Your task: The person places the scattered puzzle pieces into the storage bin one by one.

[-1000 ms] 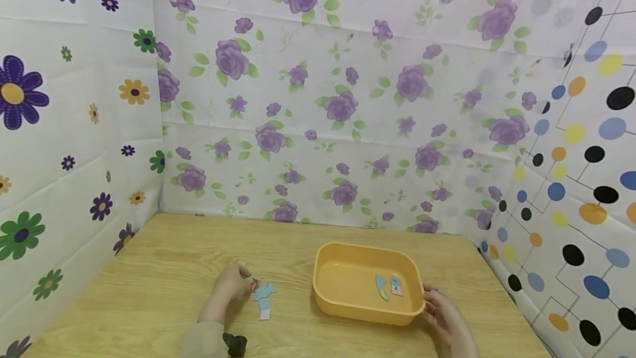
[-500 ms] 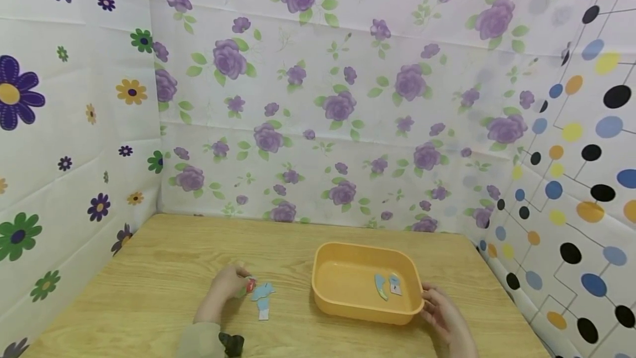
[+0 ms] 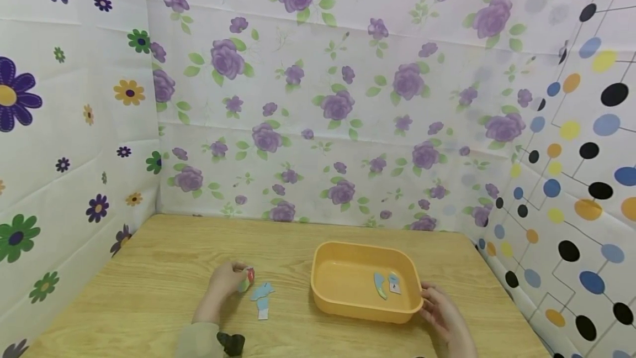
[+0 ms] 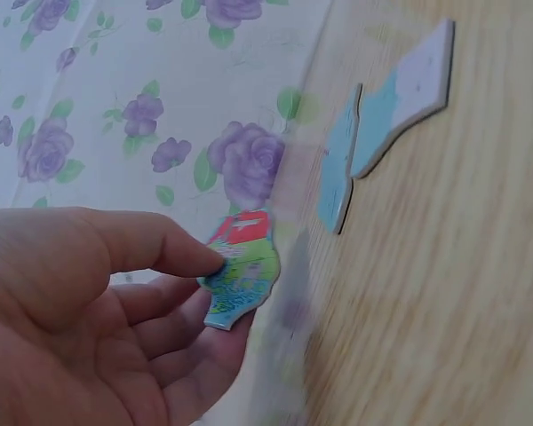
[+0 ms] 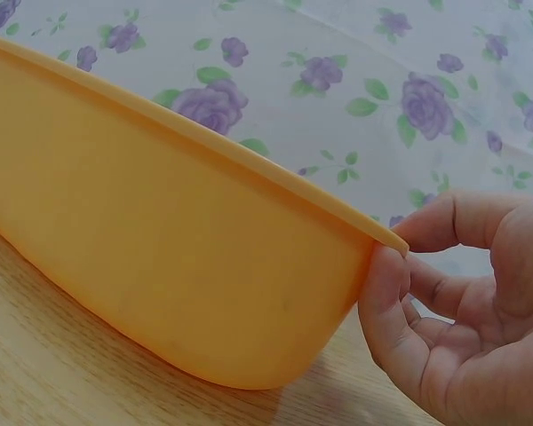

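Note:
Between thumb and fingers, my left hand pinches a small flat puzzle piece printed in red, green and blue. It is held up off the wooden table, left of two light-blue pieces that lie edge to edge: a wider puzzle piece and a narrower puzzle piece with a whitish end. On the right, my right hand pinches the rim of a yellow plastic bin at its right end. Inside the bin are a curved blue-and-yellow puzzle piece and a blue-and-white puzzle piece.
The wooden table backs onto a white cloth with purple roses. Patterned cloths also hang at the sides, flowered on the left and dotted on the right. A dark object sits by the left sleeve.
My left hand has lifted the colourful puzzle piece, drawn it slightly left from the two blue pieces and tilted it up. My right hand stays at the bin's rim.

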Demonstrator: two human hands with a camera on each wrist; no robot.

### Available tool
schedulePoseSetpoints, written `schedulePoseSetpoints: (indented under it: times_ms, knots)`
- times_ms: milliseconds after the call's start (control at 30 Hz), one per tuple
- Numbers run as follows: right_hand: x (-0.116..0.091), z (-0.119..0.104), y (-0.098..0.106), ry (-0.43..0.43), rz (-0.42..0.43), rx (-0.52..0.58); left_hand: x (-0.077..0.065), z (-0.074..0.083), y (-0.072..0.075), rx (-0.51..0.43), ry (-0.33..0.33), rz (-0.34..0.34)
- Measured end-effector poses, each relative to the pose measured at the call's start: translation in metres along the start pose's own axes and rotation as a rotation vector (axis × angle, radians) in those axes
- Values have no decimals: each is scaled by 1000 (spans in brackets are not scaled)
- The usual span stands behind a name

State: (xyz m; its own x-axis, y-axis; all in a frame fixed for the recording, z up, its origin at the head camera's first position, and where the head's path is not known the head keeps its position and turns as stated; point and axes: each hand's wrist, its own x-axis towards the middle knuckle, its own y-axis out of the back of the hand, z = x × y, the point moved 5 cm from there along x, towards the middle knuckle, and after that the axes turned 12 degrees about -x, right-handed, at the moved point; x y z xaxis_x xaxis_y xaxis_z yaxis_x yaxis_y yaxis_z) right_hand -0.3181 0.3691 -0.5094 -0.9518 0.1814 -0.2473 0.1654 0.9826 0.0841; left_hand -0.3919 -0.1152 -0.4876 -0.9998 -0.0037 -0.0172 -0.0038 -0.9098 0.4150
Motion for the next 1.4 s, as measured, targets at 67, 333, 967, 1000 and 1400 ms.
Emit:
schedulePoseSetpoints:
  times_ms: [67, 333, 967, 1000, 1400]
  knots:
    - [0, 1, 0, -2, 1, 0, 1, 0, -1, -40, 6, 20]
    - [2, 3, 3, -8, 4, -7, 2, 7, -12, -248, 39, 38]
    - [2, 3, 2, -15, -10, 1, 14, 38, -45, -479, 62, -30]
    - [3, 3, 2, -17, -6, 2, 14, 41, -48, -481, 60, -33]
    - [3, 2, 2, -9, -1, 1, 15, 84, -81, -541, 13, -111]
